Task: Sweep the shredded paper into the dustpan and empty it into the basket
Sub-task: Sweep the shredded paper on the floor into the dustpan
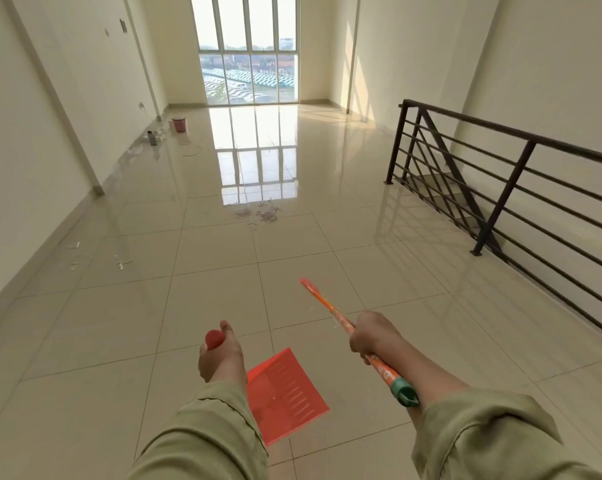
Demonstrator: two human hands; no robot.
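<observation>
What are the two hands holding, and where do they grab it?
The left hand grips the red dustpan by the top of its handle. The right hand grips the orange broom handle partway along the stick, above its green collar.

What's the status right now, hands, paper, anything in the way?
Left hand grips dustpan handle; right hand grips broom handle. Shredded paper unswept, on floor ahead. Path open; stair railing to the right.

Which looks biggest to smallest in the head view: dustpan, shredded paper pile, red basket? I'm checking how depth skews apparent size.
1. dustpan, near the camera, held by the left hand
2. shredded paper pile, mid-floor
3. red basket, far by the wall

This ranks looks only; nearness enlarges the dustpan, so true sizes stay unsure.
</observation>
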